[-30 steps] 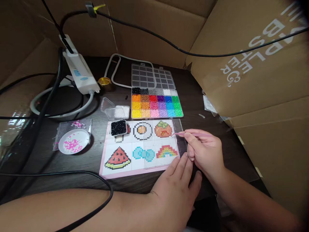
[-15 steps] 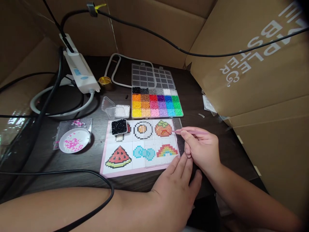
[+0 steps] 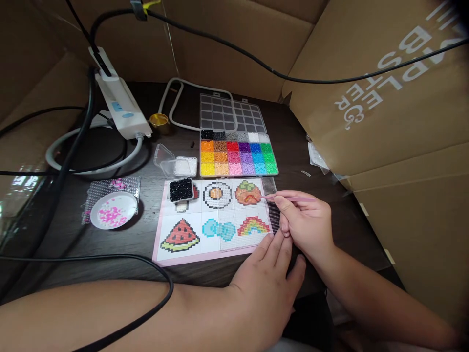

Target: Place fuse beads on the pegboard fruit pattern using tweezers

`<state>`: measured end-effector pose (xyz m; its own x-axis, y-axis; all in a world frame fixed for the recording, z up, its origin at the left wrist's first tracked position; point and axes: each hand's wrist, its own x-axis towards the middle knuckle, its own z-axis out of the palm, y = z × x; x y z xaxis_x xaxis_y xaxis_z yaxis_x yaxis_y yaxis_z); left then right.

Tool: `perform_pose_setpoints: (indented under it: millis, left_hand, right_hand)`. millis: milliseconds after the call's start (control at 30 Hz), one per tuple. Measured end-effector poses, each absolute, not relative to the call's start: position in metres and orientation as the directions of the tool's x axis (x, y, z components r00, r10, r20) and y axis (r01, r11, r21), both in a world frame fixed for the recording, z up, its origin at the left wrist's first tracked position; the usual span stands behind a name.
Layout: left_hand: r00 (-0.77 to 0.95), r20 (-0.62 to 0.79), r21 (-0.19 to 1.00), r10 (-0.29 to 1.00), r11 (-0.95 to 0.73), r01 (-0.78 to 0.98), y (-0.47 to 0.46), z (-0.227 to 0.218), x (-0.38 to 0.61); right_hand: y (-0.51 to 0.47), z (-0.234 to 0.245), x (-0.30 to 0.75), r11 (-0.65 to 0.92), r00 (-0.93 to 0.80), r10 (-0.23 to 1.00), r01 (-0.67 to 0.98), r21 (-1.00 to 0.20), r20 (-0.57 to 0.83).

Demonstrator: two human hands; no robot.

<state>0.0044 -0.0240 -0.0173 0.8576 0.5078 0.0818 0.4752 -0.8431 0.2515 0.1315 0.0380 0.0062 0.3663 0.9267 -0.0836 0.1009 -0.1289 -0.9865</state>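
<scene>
My right hand [image 3: 308, 215] grips pink tweezers [image 3: 293, 199], whose tips reach the right edge of the orange fruit picture [image 3: 247, 194]. My left hand [image 3: 271, 274] lies flat with fingers stretched out, its fingertips on the lower right of a clear pegboard [image 3: 242, 244] and close under my right hand. The pegboard covers part of a pattern sheet [image 3: 176, 256] with pink borders. On that sheet show a watermelon slice, a fried egg, a rainbow and a light blue shape. Whether the tweezers hold a bead is too small to tell.
Behind the sheet stands an open bead case [image 3: 239, 155] sorted by colour. A small box of black beads [image 3: 181, 190] rests on the sheet, with a box of white beads [image 3: 185, 166] behind it. A white dish [image 3: 113, 210] holds pink beads. Black cables [image 3: 161, 266] cross in front.
The view has shifted slightly, so things sit a little higher. Both hands and the tweezers stay in nearly the same place.
</scene>
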Motion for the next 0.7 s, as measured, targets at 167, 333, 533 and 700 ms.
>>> perform_pose_setpoints:
  millis: [167, 333, 533, 700]
  left_hand:
    - [0.862, 0.069, 0.256, 0.502, -0.844, 0.471, -0.0231, -0.0160, 0.0043]
    - [0.864, 0.061, 0.259, 0.499, -0.844, 0.469, -0.0223, -0.0152, 0.0039]
    - [0.863, 0.061, 0.263, 0.501, -0.842, 0.470, -0.0242, -0.0154, 0.0043]
    - [0.866, 0.037, 0.259, 0.498, -0.842, 0.473, -0.0224, -0.0137, 0.0042]
  right_hand:
    - [0.0380, 0.0057, 0.1324, -0.131, 0.363, 0.928, 0.097, -0.987, -0.088]
    - [0.0370, 0.0062, 0.1324, -0.137, 0.364, 0.927, 0.098, -0.986, -0.092]
    - [0.0386, 0.0070, 0.1328, -0.145, 0.368, 0.923, 0.069, -0.987, -0.110]
    - [0.0388, 0.0075, 0.1331, -0.145, 0.357, 0.928, 0.069, -0.987, -0.112]
